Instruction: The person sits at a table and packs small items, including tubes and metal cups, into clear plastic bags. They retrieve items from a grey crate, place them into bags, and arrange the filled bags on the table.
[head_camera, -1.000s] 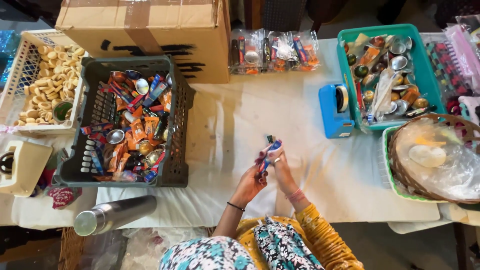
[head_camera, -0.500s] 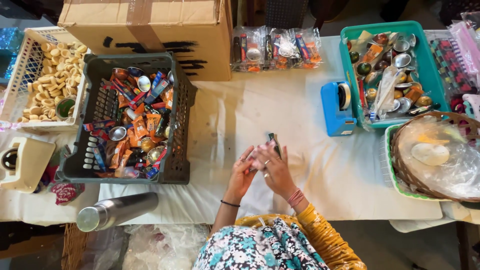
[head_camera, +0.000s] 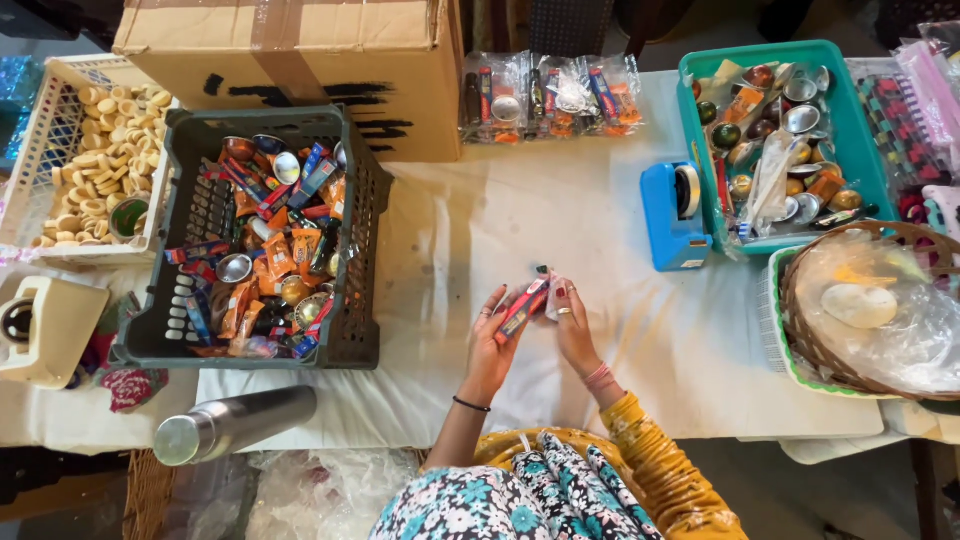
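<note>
Left hand (head_camera: 492, 335), right hand (head_camera: 574, 322), gripping small packets (head_camera: 524, 306), seemingly red

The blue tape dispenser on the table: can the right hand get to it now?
Probably yes, but not freely. The bare white cloth between the right hand and the blue tape dispenser leaves the way open, yet both hands hold a small red packet, so the right hand is occupied.

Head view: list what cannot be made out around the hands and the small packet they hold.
- Small red packet: partly covered by the left hand and right hand; too small to tell its contents.
- Clear bag by the right hand: mostly hidden by the fingers.
- Dark grey crate: lower items buried under the piled packets.
- Wicker basket: contents blurred by plastic film, right side cut off by the edge.
- Cardboard box: top cut off.
</note>
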